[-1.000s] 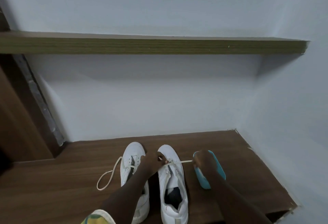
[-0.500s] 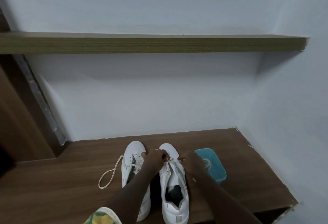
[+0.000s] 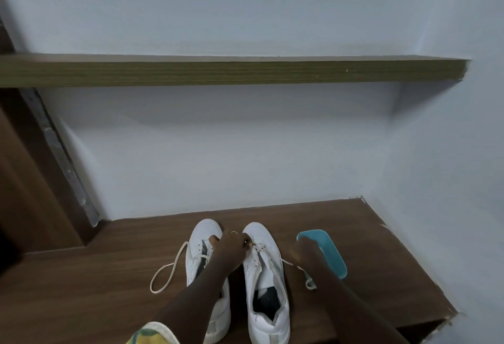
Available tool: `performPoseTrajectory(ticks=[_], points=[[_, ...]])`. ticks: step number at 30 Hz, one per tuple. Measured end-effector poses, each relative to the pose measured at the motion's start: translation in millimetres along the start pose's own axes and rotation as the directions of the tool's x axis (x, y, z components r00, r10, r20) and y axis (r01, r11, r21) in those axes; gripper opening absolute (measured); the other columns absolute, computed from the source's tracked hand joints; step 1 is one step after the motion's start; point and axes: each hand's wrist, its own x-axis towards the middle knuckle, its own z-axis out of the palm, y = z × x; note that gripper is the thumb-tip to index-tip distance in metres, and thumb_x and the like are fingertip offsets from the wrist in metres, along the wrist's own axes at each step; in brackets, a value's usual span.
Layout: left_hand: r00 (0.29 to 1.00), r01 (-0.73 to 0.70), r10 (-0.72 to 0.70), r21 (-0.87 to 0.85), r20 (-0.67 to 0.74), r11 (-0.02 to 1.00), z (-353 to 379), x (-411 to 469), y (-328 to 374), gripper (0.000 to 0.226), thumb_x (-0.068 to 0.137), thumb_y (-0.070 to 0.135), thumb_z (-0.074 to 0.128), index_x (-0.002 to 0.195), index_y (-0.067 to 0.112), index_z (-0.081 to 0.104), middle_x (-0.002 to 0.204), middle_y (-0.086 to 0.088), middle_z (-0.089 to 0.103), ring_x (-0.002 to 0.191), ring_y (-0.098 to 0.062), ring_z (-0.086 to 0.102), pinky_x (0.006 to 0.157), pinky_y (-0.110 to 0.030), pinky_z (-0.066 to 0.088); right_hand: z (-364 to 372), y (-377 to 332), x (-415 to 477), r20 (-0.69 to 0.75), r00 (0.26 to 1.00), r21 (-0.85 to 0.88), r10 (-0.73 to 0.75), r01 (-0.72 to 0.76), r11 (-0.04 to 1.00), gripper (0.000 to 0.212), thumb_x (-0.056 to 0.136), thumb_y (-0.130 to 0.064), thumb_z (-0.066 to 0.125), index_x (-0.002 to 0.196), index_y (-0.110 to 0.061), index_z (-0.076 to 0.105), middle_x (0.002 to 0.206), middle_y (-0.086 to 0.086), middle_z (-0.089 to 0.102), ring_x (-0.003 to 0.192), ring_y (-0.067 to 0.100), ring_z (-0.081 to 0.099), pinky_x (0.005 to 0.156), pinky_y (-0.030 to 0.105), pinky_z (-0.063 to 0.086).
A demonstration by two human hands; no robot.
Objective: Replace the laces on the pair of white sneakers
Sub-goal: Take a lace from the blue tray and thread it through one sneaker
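Currently in hand: working the lace point(image 3: 291, 264) at the front eyelets of the right sneaker point(image 3: 268, 322). I judge this to be 1 pass of threading or unthreading, but which of the 2 cannot be told.
Sleeve: a yellow-green sleeve point(image 3: 152, 333) sits nearer than the right sneaker's heel, to its left.
Right sneaker: it stands upright on the wooden ledge point(image 3: 381, 262) with its toe pointing away and its nearer eyelets bare.
Left sneaker: the left sneaker point(image 3: 203, 234) is just beside the right sneaker and parallel to it, partly under a forearm.
Looped lace: the looped lace point(image 3: 180, 254) trails from the left sneaker and lies on the wood, well left of the right sneaker.
Left hand: the left hand point(image 3: 231, 248) is over the right sneaker's toe end, fingertips curled and pinching the lace at the front eyelets.
Right hand: the right hand point(image 3: 302, 251) is just right of the right sneaker, apart from the left hand. The lace runs out under its wrist, but the fingers are hidden, so I cannot tell its grip.
Teal tub: the teal tub point(image 3: 331, 259) is right of the right sneaker, just past the right hand.
Wall and shelf: the wall point(image 3: 245, 152) rises beyond the right sneaker's toe, with the shelf point(image 3: 245, 73) high on it.
Next move: it probably calls for the left hand to steady the eyelet row while the right draws the lace sideways, evenly and without a snag.
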Motion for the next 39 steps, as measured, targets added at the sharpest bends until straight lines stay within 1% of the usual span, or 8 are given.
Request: performPoseTrajectory(ticks=[5,11,15,18,26,29,32,39], points=[[1.000,0.012,-0.011,-0.054,0.012,0.998,0.8,1.6,0.5,0.029,0.096,0.023,0.037,0.111,0.033,0.060,0.111,0.008,0.058,0.114,-0.013,0.045,0.078,-0.036,0.023,1.3,14.3,-14.5,0.026,0.999,-0.195,0.036,-0.030,0.980,0.029,0.095,-0.015,0.045,0.116,-0.003,0.060,0.116,0.008,0.063,0.109,0.021,0.060,0.093,0.030,0.048],[0.999,-0.048,0.046,-0.120,-0.015,0.992,1.4,0.9,3.8,0.038,0.095,0.010,0.037,0.114,0.033,0.061,0.111,0.008,0.056,0.114,-0.012,0.044,0.077,-0.034,0.024,1.9,-13.0,-3.3,0.075,0.994,-0.049,-0.084,0.088,0.995,0.020,0.090,-0.017,0.047,0.091,-0.007,0.063,0.095,0.009,0.064,0.089,0.023,0.059,0.066,0.025,0.038],[0.998,-0.060,0.056,-0.174,-0.028,0.983,2.4,3.9,1.7,0.043,0.087,0.002,0.042,0.111,0.031,0.063,0.104,0.009,0.061,0.109,-0.011,0.050,0.075,-0.032,0.026,10.8,-27.4,-0.3,-0.002,0.974,0.037,-0.228,0.228,0.973,0.026,0.088,-0.007,0.054,0.108,-0.007,0.071,0.110,0.007,0.070,0.101,0.021,0.064,0.079,0.023,0.044],[0.997,-0.068,0.059,-0.238,-0.048,0.969,4.3,6.9,-1.0,0.041,0.088,0.002,0.043,0.111,0.030,0.062,0.098,0.011,0.063,0.106,-0.007,0.052,0.075,-0.030,0.025,20.9,-27.0,-0.7,-0.034,0.965,0.050,-0.259,0.261,0.964,0.025,0.082,-0.006,0.060,0.101,-0.012,0.075,0.103,0.007,0.072,0.093,0.020,0.066,0.081,0.026,0.048],[0.995,-0.103,0.103,-0.284,-0.014,0.953,11.9,11.9,-10.3,0.044,0.087,-0.002,0.046,0.119,0.025,0.059,0.101,0.010,0.055,0.078,0.001,0.055,0.086,-0.033,0.046,8.7,-10.2,-5.6,-0.045,0.998,-0.055,-0.049,0.047,0.997,0.024,0.093,-0.012,0.047,0.104,-0.004,0.066,0.104,0.010,0.069,0.096,0.022,0.066,0.069,0.027,0.046],[0.993,-0.114,0.114,-0.264,-0.013,0.958,15.5,9.4,-9.7,0.041,0.091,0.000,0.046,0.123,0.021,0.058,0.114,0.004,0.058,0.084,-0.002,0.058,0.073,-0.020,0.041,7.3,1.6,-5.2,0.023,0.998,-0.183,-0.058,0.061,0.981,0.028,0.095,-0.012,0.043,0.112,-0.002,0.062,0.113,0.013,0.065,0.103,0.024,0.064,0.078,0.029,0.050],[0.995,-0.096,0.096,-0.285,-0.012,0.954,19.8,7.1,-7.6,0.035,0.090,0.002,0.047,0.118,0.017,0.062,0.109,-0.002,0.063,0.096,-0.014,0.061,0.081,-0.025,0.046,6.5,4.6,-8.1,0.056,0.995,-0.249,-0.085,0.096,0.964,0.029,0.096,-0.010,0.041,0.118,0.000,0.058,0.119,0.015,0.061,0.110,0.026,0.060,0.087,0.032,0.048],[0.996,-0.076,0.085,-0.291,0.017,0.954,21.9,2.9,-7.5,0.029,0.091,0.010,0.050,0.112,0.017,0.069,0.109,-0.006,0.068,0.102,-0.021,0.061,0.086,-0.031,0.048,16.9,-20.9,-5.1,-0.038,0.992,-0.014,-0.124,0.123,0.992,0.025,0.093,-0.013,0.046,0.108,-0.002,0.063,0.110,0.014,0.065,0.104,0.030,0.062,0.081,0.031,0.048]])
